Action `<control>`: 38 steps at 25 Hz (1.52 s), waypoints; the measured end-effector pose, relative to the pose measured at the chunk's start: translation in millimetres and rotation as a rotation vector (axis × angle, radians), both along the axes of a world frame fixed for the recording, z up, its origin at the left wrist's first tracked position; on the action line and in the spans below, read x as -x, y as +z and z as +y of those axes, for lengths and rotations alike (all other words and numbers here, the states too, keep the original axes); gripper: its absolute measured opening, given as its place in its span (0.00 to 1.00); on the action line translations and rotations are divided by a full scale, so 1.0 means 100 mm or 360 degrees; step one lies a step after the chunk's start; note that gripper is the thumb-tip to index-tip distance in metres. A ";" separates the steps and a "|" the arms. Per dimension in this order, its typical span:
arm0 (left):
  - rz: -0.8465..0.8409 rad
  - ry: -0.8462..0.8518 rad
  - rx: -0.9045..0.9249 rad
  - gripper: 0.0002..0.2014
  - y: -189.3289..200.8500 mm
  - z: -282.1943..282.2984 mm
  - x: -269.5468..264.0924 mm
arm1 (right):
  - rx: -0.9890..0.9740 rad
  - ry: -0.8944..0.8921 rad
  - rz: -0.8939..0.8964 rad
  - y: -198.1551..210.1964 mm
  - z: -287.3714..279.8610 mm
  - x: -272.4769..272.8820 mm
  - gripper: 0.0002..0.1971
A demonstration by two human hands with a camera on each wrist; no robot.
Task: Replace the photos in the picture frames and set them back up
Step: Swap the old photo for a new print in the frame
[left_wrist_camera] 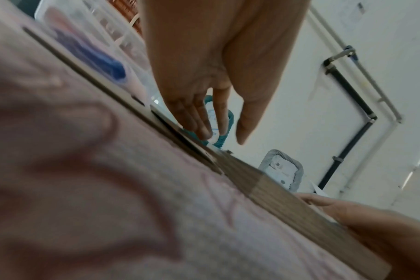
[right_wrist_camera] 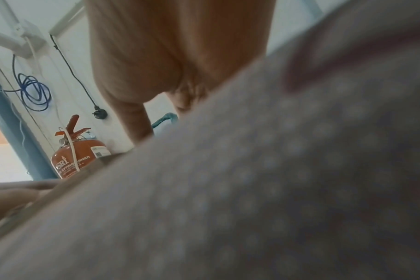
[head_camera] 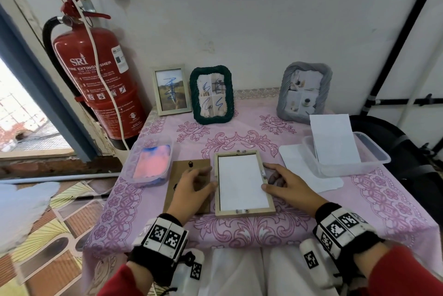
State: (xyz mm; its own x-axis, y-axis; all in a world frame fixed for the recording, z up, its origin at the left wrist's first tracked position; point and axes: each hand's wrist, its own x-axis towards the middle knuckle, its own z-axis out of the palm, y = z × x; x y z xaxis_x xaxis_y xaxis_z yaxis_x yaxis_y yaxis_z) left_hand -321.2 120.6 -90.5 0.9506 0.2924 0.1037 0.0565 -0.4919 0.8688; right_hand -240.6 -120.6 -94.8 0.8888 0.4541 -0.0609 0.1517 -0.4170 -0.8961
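Observation:
A light wooden frame lies face down in the middle of the table, with a white photo back inside it. Its brown backing board lies just left of it. My left hand rests flat on the board, fingers straight, thumb against the frame's left rail. My right hand sits at the frame's right rail, thumb touching the rail and fingers relaxed on the cloth. Neither hand grips anything. At the back stand a wooden frame, a green rope frame and a grey frame.
A clear tub of pink and blue prints stands left of the board. Another clear tub at the right holds white sheets, with a white sheet beside it. A red fire extinguisher stands off the table's left corner.

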 end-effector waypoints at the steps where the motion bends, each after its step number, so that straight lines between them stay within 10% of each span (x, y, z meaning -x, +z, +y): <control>1: -0.0012 0.0106 -0.0125 0.18 0.00 0.04 0.05 | -0.0012 -0.0004 -0.0009 -0.01 0.00 0.00 0.27; 6: 0.0359 0.0419 -0.0649 0.27 -0.09 0.21 0.32 | -0.0117 -0.0014 0.0003 -0.07 -0.04 -0.02 0.27; 16: 0.0451 0.0501 -0.0443 0.39 0.00 0.08 0.28 | -0.0160 -0.0021 -0.0001 -0.11 -0.05 -0.04 0.29; 25: -0.0154 0.0522 -0.0111 0.23 0.29 0.18 0.21 | -0.0147 -0.0032 -0.0027 -0.12 -0.04 -0.04 0.29; 38: -0.0253 0.0461 0.0174 0.17 0.61 0.34 0.11 | -0.0189 -0.0050 -0.0048 -0.17 -0.05 -0.06 0.28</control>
